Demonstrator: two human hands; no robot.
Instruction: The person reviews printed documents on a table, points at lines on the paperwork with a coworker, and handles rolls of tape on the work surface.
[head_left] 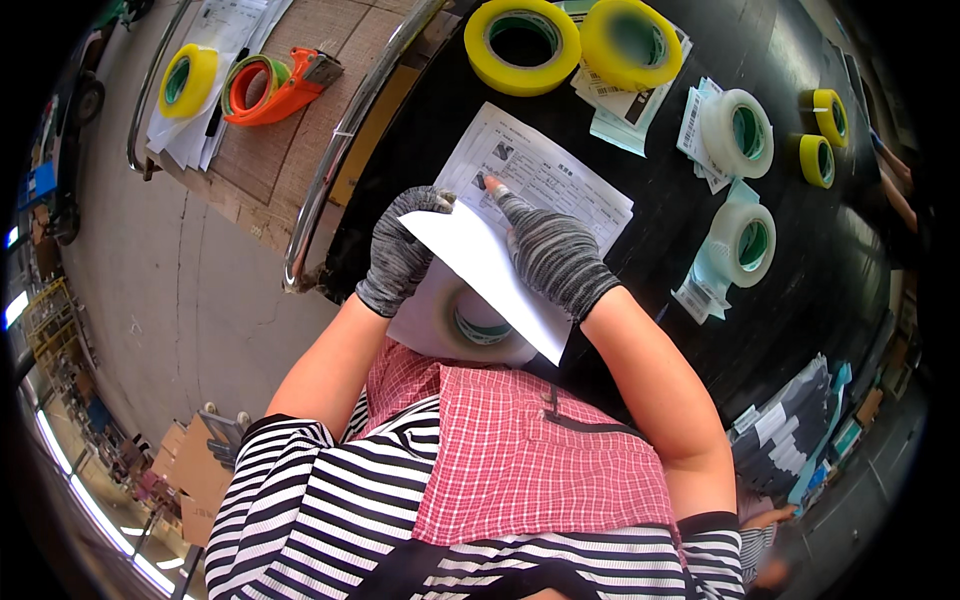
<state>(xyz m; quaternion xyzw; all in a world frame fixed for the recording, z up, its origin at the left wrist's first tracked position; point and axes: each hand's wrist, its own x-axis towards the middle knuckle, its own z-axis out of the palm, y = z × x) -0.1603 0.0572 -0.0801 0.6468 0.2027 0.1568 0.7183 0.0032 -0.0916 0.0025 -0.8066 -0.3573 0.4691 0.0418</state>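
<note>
Head view: near the left edge of the black table (pixel 812 240), a lifted white sheet (pixel 495 270) is pinched by the closed left hand (pixel 398 250). Printed papers (pixel 575 185) are met by one extended finger of the right hand (pixel 555 250); whether anything is gripped by its other fingers cannot be told. A tape roll (pixel 448 318) is partly covered at the near edge.

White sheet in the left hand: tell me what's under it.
Under the sheet, part of a tape roll shows, with more paper beside it. The rest of the roll, and anything else directly beneath the sheet, is covered.
</note>
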